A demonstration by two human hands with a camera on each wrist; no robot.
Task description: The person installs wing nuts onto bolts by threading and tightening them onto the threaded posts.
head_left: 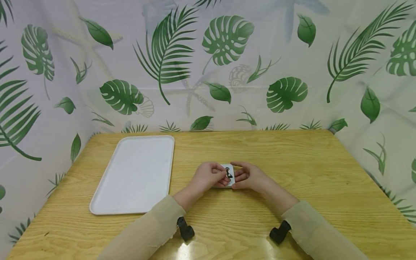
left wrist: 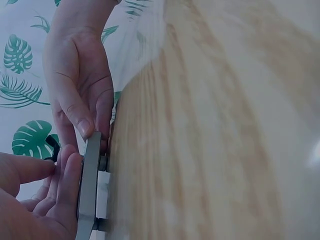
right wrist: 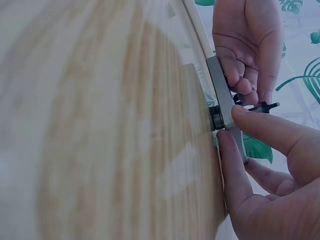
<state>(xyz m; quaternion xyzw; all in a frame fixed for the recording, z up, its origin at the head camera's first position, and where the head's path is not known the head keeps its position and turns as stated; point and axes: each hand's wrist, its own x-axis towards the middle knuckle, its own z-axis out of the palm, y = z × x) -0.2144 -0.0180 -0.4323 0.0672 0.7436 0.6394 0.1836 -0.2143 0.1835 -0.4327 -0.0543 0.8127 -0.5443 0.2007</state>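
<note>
A small light-grey plate [head_left: 231,168] with rounded corners lies between both hands in the middle of the table. My left hand [head_left: 208,174] pinches a small black threaded part with a bent lever [right wrist: 264,107] on its upper face. Seen from the side in the left wrist view, the lever [left wrist: 53,143] rises above the left fingertips. My right hand [head_left: 251,177] grips the plate's right end, thumb on top and a finger beneath in the right wrist view. Short dark feet [right wrist: 216,119] show under the plate. The left fingers cover part of its top.
On the table's left lies a white rectangular tray [head_left: 136,173] with a raised rim. The wooden table [head_left: 312,162] reaches back to a leaf-print cloth [head_left: 182,65], which also hangs at both sides. A black camera is strapped to each wrist.
</note>
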